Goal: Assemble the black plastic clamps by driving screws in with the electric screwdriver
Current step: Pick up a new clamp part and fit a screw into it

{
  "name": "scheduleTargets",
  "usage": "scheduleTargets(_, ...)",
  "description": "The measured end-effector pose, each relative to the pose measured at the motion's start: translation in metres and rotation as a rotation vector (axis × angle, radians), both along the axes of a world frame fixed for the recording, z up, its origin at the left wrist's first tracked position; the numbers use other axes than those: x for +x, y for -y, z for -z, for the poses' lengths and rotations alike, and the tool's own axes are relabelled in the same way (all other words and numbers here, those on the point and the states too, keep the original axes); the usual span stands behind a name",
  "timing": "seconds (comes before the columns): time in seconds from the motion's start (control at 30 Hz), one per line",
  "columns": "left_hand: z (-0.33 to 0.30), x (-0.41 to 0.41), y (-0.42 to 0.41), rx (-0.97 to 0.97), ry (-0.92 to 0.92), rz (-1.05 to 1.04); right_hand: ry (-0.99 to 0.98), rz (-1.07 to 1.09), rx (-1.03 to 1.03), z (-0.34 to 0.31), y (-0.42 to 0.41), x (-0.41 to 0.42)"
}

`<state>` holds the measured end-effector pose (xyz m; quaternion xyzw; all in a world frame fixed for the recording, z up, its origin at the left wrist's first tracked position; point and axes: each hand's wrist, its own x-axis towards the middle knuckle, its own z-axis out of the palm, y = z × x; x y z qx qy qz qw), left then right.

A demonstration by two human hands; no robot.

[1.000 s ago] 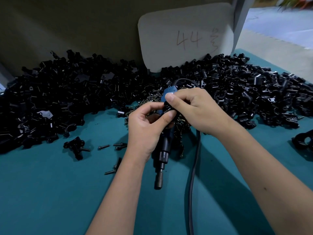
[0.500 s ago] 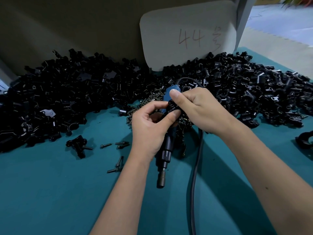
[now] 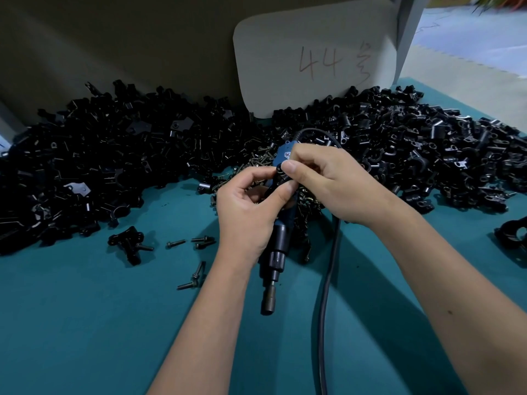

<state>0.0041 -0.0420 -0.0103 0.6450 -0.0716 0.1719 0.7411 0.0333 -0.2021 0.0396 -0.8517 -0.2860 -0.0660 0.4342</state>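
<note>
Above the middle of the teal worktop [image 3: 85, 337], my two hands meet over the electric screwdriver [image 3: 275, 252], which lies flat with its bit end toward me and its cable [image 3: 328, 280] trailing down the right. My left hand [image 3: 245, 218] and right hand [image 3: 336, 186] both pinch one small black clamp [image 3: 279, 178] between thumb and fingertips, held just over the driver's blue body. I cannot tell whether a screw is already seated in it; the fingers hide the hole.

Loose clamp parts are heaped in a big pile [image 3: 128, 158] along the back, with a mound of screws [image 3: 256, 163] behind my hands and a few stray screws [image 3: 199, 242] lying to the left near a clamp piece [image 3: 128, 243].

My worry is the fit: if the halves are not lined up, the screw would likely start crooked and cross-thread the plastic. A loose pinch could drop the piece among the identical black parts. Reaching for the driver, I could snag the cable and sweep the strays off.
</note>
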Motion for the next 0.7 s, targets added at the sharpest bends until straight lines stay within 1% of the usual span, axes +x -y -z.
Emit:
scheduleTargets(0.07,0.002,0.001,0.000,0.019,-0.004,-0.007,-0.013,-0.013,0.018,0.000,0.000,0.001)
scheduleTargets(0.13,0.001,0.001,0.000,0.046,-0.002,-0.024,-0.010,0.021,0.038,0.000,-0.003,0.000)
scheduleTargets(0.2,0.001,0.001,0.000,0.044,-0.009,-0.037,-0.021,0.028,0.019,-0.004,-0.004,0.000)
scheduleTargets(0.27,0.000,0.000,0.001,-0.010,-0.041,-0.045,-0.131,-0.010,-0.036,-0.009,0.002,0.002)
scheduleTargets(0.3,-0.001,0.000,0.002,-0.063,-0.062,-0.051,-0.220,-0.038,-0.093,-0.012,0.009,0.003)
scheduleTargets(0.37,-0.003,0.001,0.003,-0.188,-0.099,-0.084,-0.361,-0.105,-0.311,-0.016,0.021,0.005)
scheduleTargets(0.43,-0.006,0.001,0.001,-0.330,-0.136,-0.092,-0.446,-0.168,-0.564,-0.015,0.026,0.003)
scheduleTargets(0.5,-0.008,0.000,0.000,-0.420,-0.166,-0.085,-0.498,-0.144,-0.725,-0.011,0.018,-0.002)
scheduleTargets(0.57,-0.008,-0.001,0.000,-0.460,-0.191,-0.088,-0.459,-0.084,-0.806,-0.007,0.004,-0.007)
scheduleTargets(0.6,-0.008,-0.001,0.000,-0.476,-0.200,-0.088,-0.459,-0.071,-0.810,-0.006,-0.002,-0.010)
scheduleTargets(0.7,-0.009,0.000,-0.002,-0.515,-0.222,-0.074,-0.546,-0.023,-0.777,-0.007,-0.010,-0.010)
